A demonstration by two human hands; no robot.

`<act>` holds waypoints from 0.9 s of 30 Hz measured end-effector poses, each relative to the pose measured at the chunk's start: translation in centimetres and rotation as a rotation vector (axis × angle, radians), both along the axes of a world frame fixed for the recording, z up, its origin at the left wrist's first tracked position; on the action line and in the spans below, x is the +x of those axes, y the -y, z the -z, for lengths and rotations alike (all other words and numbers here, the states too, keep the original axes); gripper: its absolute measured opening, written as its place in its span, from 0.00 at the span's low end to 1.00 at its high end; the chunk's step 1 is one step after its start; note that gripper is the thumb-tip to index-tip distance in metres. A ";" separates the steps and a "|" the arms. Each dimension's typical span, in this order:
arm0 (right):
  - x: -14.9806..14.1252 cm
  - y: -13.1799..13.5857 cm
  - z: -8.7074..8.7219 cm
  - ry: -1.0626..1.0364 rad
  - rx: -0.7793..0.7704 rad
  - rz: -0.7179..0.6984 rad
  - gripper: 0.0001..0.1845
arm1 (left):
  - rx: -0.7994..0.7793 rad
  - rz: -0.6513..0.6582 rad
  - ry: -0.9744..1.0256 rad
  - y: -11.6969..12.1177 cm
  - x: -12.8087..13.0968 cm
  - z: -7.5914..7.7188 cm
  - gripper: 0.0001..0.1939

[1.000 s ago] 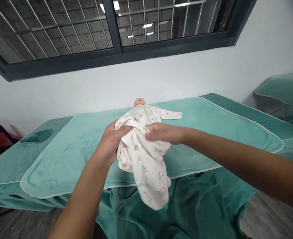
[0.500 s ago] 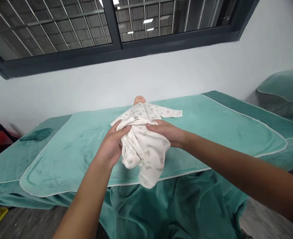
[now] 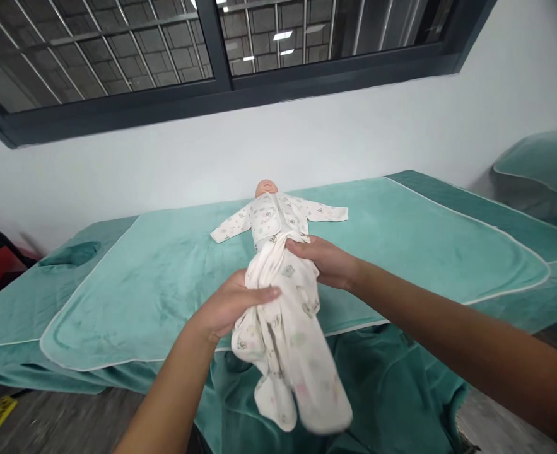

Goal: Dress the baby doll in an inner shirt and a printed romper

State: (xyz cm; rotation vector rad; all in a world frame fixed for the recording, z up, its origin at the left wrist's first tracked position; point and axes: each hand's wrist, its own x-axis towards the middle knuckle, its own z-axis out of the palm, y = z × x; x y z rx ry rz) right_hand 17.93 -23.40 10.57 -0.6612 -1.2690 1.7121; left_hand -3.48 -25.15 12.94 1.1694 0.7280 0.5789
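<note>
White printed baby pants [image 3: 301, 328] with closed feet stretch toward me, their legs hanging past the bed's front edge. My left hand [image 3: 235, 302] is closed on the cloth on the left side, thumb on top. Near the waist, my right hand [image 3: 325, 260] grips the gathered fabric from the right. Just beyond lies a baby doll [image 3: 266, 187] on its back in a white printed top [image 3: 273, 217], sleeves spread to both sides. The waist of the pants meets the top's hem. Whether the doll's legs are inside the pants I cannot tell.
A light green mat [image 3: 164, 277] covers the bed [image 3: 13, 302], which has a face hole [image 3: 70, 254] at the left. Green cloth [image 3: 377, 391] drapes down the front. Behind stand a white wall [image 3: 354, 132] and a barred window [image 3: 231, 82]. Another green-covered bed [image 3: 543, 164] is at right.
The bunched pants have unfolded, and their legs now hang lower and longer toward me. My left hand has moved right and down along the cloth. The top's front is more exposed.
</note>
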 end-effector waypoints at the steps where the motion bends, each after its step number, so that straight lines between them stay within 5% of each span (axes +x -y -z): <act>1: -0.2 0.3 0.4 0.006 -0.018 0.002 0.24 | -0.007 -0.086 0.072 -0.2 0.1 0.4 0.22; 4: -0.7 1.3 1.6 0.188 -0.040 -0.136 0.25 | -0.028 -0.285 0.238 -0.7 0.7 1.4 0.19; 7: -1.1 1.8 2.6 0.286 -0.044 -0.247 0.30 | -0.106 -0.286 0.230 -0.8 1.3 2.2 0.20; 12: -0.4 3.0 5.4 0.105 -0.084 0.008 0.28 | -0.197 -0.142 0.080 -0.4 0.8 3.5 0.25; 16: 0.7 4.9 9.6 0.359 -0.033 0.256 0.20 | -0.205 0.088 -0.090 0.2 0.0 4.9 0.28; 20: 1.2 6.3 13.0 0.522 0.105 0.490 0.11 | 0.039 0.149 -0.261 0.2 1.0 5.3 0.23; 24: 1.1 5.2 14.2 0.579 0.012 0.727 0.10 | 0.479 -0.072 -0.532 -1.2 3.6 5.6 0.07; 27: 0.4 3.3 14.0 0.443 -0.093 0.803 0.13 | 0.656 -0.165 -0.687 -2.9 5.2 6.1 0.05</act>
